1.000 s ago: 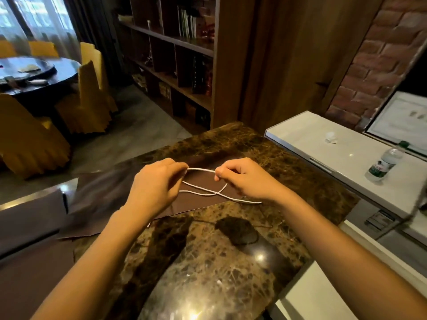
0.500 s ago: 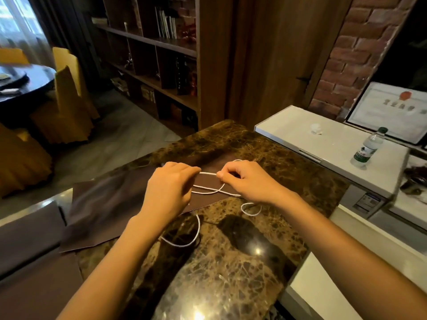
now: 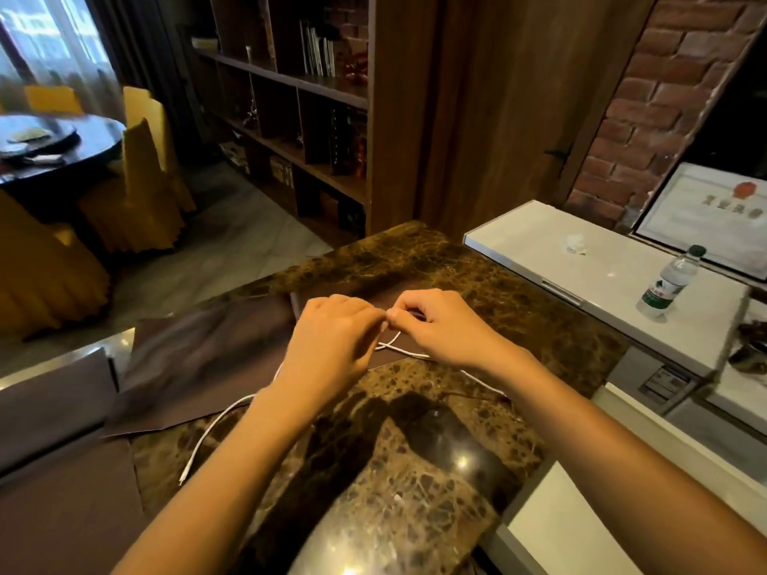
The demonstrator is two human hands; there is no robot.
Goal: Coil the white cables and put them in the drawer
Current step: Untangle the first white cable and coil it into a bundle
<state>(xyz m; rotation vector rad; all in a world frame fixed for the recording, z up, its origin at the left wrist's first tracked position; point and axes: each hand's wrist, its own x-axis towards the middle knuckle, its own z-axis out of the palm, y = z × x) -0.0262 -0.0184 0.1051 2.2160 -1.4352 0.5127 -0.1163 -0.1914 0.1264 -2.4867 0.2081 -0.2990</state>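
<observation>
Both hands are meeting over the brown marble counter (image 3: pixel 415 471), fingertips almost touching. The left hand (image 3: pixel 332 338) is pinching the white cable (image 3: pixel 216 425) between thumb and fingers, and the right hand (image 3: pixel 436 325) is pinching the same cable just beside it, its fingers curled in. Between and below the hands two strands are crossing over a dark brown mat (image 3: pixel 199 359) that is lying on the counter. One strand is running out from under the left wrist, curving down across the mat's edge onto the marble, with its free end resting on the stone. Another strand is trailing out from under the right wrist along the marble toward the counter's right edge.

To the right, a white cabinet top (image 3: pixel 581 267) is carrying a clear plastic water bottle (image 3: pixel 668 284) with a green cap (standing upright; its fill level is too hard to make out) and a small crumpled white scrap (image 3: pixel 575 244) farther back. A framed certificate (image 3: pixel 714 217) is leaning behind the bottle
</observation>
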